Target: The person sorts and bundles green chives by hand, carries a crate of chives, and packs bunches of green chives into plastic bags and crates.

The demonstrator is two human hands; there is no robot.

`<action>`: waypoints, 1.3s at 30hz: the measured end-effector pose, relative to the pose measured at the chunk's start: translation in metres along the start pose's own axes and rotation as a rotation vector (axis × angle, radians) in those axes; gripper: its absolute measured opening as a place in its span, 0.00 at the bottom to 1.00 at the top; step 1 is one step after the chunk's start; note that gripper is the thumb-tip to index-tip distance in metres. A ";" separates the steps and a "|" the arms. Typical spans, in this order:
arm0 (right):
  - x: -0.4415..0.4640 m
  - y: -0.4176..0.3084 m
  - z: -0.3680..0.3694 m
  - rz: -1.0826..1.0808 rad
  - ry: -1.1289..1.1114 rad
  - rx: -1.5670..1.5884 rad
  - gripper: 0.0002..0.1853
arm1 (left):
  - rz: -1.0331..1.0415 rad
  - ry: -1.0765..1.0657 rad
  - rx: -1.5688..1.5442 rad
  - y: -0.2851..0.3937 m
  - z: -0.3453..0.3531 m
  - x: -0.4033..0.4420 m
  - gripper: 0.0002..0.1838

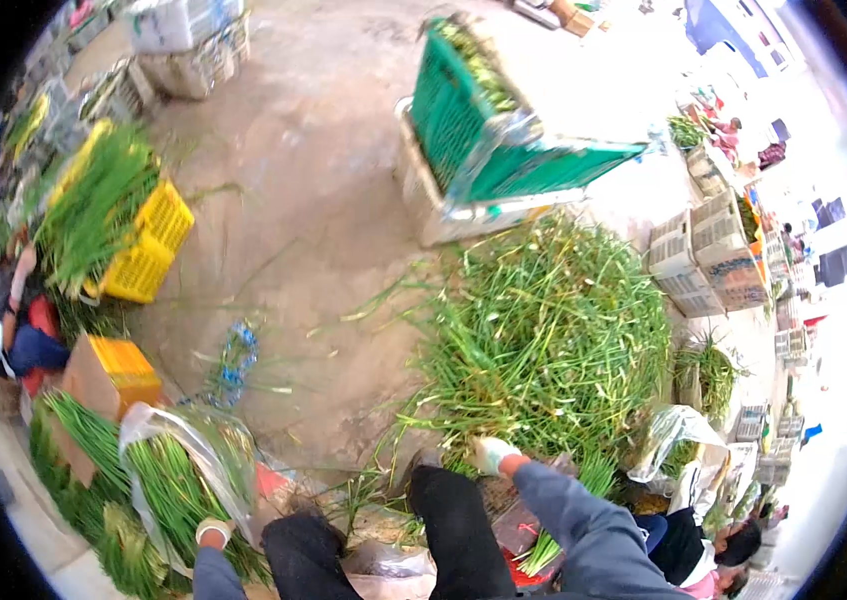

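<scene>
My left hand (213, 531), in a pale glove, lies against a bundle of long green stalks (165, 478) partly wrapped in clear plastic (240, 452), at lower left. Its fingers are too small and hidden to read. On the near edge of a large loose heap of green stalks (553, 340), my right hand (490, 455) is closed, white-gloved, around a few stalks. The heap looks tangled, with yellowish and pale pieces mixed in. Beside my right forearm, a small sheaf of green stalks (540, 553) lies on something red.
A green crate (458, 130) sits tilted in a white bin (443, 222) beyond the heap. At left stand a yellow crate (150, 240) of greens and an orange-topped box (118, 370). Blue twine (234, 362) lies on the floor. People sit at left and lower right.
</scene>
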State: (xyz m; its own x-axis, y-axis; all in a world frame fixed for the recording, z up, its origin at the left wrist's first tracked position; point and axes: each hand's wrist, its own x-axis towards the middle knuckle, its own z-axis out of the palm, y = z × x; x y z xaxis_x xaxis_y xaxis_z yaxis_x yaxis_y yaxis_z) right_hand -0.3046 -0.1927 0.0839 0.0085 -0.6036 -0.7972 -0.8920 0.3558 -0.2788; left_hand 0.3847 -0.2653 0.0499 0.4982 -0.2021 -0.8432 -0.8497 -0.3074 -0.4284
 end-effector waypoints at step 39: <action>0.016 0.269 -0.831 0.205 1.162 0.557 0.16 | 0.499 0.453 -0.938 0.796 -0.553 -0.552 0.40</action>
State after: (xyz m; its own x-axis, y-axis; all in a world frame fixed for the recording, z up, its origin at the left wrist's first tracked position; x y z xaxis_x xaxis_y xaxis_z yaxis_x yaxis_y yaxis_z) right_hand -0.9203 -0.6996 0.4406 -0.7475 -0.6642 -0.0035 -0.5224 0.5912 -0.6145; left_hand -0.4711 -0.9127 0.3538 0.3208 -0.7526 -0.5751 -0.6016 -0.6309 0.4900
